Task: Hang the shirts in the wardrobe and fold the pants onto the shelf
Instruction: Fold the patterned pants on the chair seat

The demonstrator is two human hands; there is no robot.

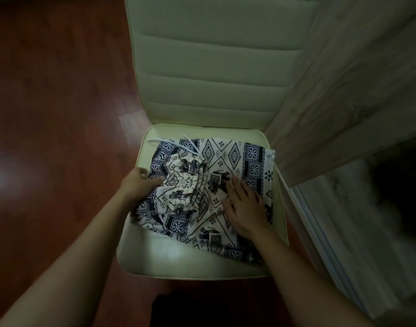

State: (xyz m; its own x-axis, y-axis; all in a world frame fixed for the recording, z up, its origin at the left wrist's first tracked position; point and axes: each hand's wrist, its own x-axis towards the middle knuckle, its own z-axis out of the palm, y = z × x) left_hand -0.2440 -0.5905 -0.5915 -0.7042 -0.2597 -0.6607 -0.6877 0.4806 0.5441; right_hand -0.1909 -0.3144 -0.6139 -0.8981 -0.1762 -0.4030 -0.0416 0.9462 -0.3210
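Thin cream-white pants (216, 161), printed with navy elephants, diamonds and square borders, lie folded into a rough rectangle on the seat of a pale padded chair (178, 260). Gathered waistband bunched left of centre; white drawstring (188, 143) trails toward the seat back. Near edge rumpled, lying askew.

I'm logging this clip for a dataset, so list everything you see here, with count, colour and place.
chair: one, cream, padded, centre
pants: one, white with dark print, bunched on the chair seat
drawstring: one, white, at the pants' far edge
floor: reddish-brown wood, left
wardrobe panel: one, pale wood grain, right
left hand: grips the pants' left side
right hand: flat on the pants, right side
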